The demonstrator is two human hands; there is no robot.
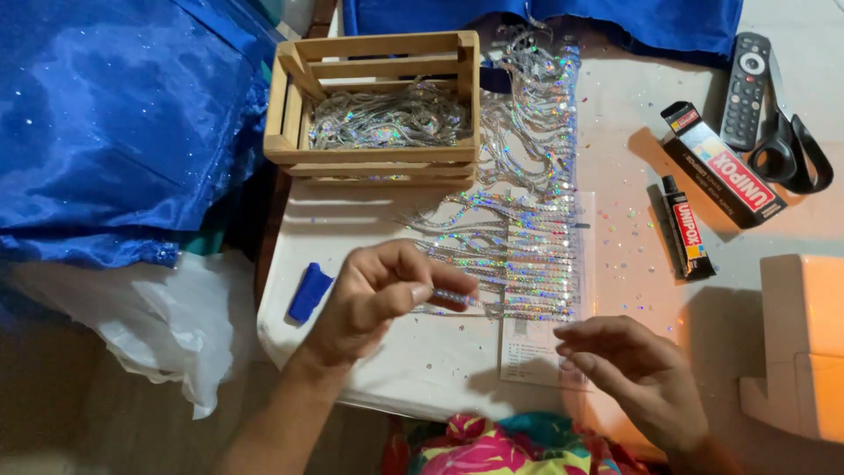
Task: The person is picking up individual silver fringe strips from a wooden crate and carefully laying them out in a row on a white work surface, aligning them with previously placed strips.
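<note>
Left hand (374,295): we pinch one end of a shiny sequin strip (462,299) by the row of strips (519,255) on the paper (536,352) | Right hand (629,369): open, holds nothing, rests on paper | Risk: strip may slip or snag the others; glue tube (686,229) lies close, could smear.

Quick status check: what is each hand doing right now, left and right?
Left hand: closed, pinching the end of a sequin strand between thumb and fingers.
Right hand: open, fingers loosely curled, holding nothing, over the paper sheet.
</note>
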